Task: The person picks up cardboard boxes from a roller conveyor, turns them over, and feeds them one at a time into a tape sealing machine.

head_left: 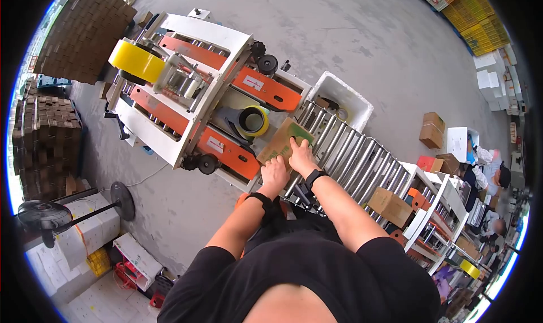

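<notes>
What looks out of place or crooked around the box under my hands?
Nothing stands out. The cardboard box lies flat on the rollers at the taping machine mouth, with the left hand and right hand on top. No spill or damage shows.

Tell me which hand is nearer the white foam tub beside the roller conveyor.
Right. The right hand rests on the brown cardboard box, on the side toward the white foam tub; the left hand presses the box's near edge, farther away.

No legible text: white labels (253, 83) on orange panels (274, 96), green print (298, 133) on carton (277, 148) — too small to read.
</notes>
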The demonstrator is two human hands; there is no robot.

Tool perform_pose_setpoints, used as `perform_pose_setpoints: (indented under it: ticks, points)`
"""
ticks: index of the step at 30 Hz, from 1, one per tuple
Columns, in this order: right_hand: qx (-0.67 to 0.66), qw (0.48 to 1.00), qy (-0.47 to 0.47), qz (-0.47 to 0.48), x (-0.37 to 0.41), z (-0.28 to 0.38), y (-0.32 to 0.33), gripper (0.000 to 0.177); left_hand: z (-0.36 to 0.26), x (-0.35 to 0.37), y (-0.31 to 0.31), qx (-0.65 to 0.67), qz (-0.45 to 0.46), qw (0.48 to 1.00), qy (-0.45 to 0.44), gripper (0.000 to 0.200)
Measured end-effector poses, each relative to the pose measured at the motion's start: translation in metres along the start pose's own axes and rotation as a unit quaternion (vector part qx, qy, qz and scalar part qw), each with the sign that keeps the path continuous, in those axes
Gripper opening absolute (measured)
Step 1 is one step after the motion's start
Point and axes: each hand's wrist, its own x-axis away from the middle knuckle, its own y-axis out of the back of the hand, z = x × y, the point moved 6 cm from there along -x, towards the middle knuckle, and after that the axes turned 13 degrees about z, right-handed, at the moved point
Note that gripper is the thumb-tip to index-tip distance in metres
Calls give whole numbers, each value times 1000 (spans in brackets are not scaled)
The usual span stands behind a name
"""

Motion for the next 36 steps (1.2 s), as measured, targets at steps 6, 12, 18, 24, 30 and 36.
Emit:
perform_pose_setpoints:
  ticks: [6,12,18,24,30,36]
  points:
    - [-38,989,135,-48,-22,21,2,60,23,-3,13,45,-117,992,22,49]
    - [-91,968,219,-78,-7,23,3,45,31,2,6,44,-16,997,-54,54]
    - [-59,992,93,-57,37,-90,7,15,29,-3,-54,24,157,966,-204,43]
    - [-87,949,-26,-303,149,-235,25,10,43,-7,-88,-80,256,939,-215,20]
    - [4,963,-237,-128,251,-301,36,75,61,-22,-98,-146,251,944,-154,20]
    - [120,945,-298,-69,234,-370,-6,116,62,-17,-93,-113,247,955,-116,22]
